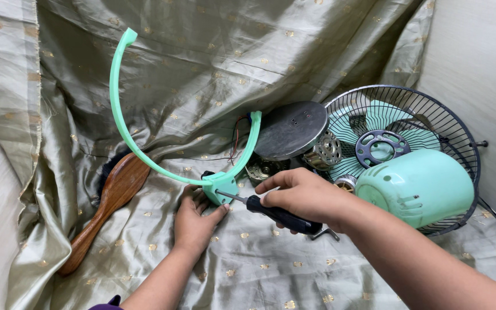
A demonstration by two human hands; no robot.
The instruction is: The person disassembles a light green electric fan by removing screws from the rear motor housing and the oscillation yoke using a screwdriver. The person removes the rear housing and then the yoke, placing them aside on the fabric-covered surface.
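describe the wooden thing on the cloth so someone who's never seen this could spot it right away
Start at the olive-gold cloth that covers the whole surface, then look to its left side, left of the left hand. There a wooden brush lies on a slant, handle toward the lower left. It is the only brown wooden thing; its neighbour, the curved mint-green plastic ring, is thin and pale.

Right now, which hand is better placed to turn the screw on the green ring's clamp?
The right hand: it already grips the screwdriver, tip at the clamp of the green ring. The left hand holds the clamp from below, steadying it.
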